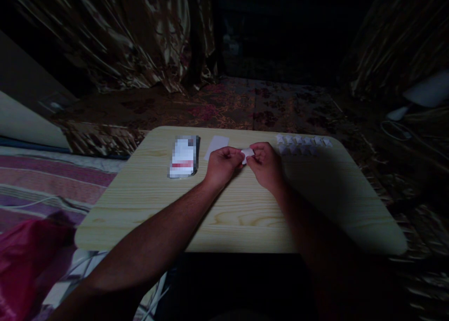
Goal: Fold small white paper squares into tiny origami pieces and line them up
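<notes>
A small white piece of paper [247,154] is pinched between my two hands above the middle of the table. My left hand [225,162] grips its left side between thumb and fingers. On the right side, my right hand [264,164] holds it the same way. Behind my left hand lies a flat white sheet of paper [218,144], partly covered by that hand. Beyond my right hand, several small folded white paper pieces [298,139] sit in two rows near the table's far right edge.
A phone-shaped object with a blurred bright face [183,156] lies left on the light wooden table [231,218]. Striped bedding [59,185] and a pink-red cloth or bag [31,265] are at the left. Patterned fabric [238,103] covers the surface behind. A white cable [396,129] hangs at right.
</notes>
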Tool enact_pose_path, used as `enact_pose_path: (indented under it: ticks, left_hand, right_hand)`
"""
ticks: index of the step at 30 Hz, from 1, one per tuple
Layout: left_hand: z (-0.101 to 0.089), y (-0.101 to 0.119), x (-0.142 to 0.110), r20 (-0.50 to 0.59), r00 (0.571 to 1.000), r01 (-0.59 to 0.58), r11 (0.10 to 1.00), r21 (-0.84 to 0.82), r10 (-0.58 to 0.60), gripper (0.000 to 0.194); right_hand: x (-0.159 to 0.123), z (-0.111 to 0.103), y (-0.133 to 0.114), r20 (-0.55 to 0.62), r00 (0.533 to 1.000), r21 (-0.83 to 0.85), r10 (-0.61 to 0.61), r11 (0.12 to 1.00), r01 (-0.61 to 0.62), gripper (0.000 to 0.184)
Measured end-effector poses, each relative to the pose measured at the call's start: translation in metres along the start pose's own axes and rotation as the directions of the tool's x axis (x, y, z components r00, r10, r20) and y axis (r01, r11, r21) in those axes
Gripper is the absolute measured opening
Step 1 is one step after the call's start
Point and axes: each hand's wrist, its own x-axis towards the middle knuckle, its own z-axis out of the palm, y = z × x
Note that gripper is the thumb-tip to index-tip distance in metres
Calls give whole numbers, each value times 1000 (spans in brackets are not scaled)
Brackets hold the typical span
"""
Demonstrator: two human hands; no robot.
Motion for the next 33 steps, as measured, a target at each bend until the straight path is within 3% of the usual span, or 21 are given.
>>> enact_pose_path:
  ticks: [7, 13, 18, 33]
  left_hand:
    - [1, 1, -1, 8, 998, -70, 998, -11, 70, 28]
    - [-4, 3, -1, -44, 964, -246, 942, 227, 262, 19]
    - [-5, 6, -5, -9, 933, -332, 872, 361, 359, 15]
    - [-6, 6, -8, 87, 903, -419, 814, 402, 422, 19]
  right_hand:
    - [-2, 3, -2, -4, 1000, 5, -24, 1000, 24, 23]
    - [-4, -3, -13, -42, 988, -164, -151, 976, 142, 19]
    - [-6, -9, -22, -25, 966, -247, -259, 938, 245, 12]
    - [-6, -7, -21, 11, 962, -242, -271, 933, 266, 6]
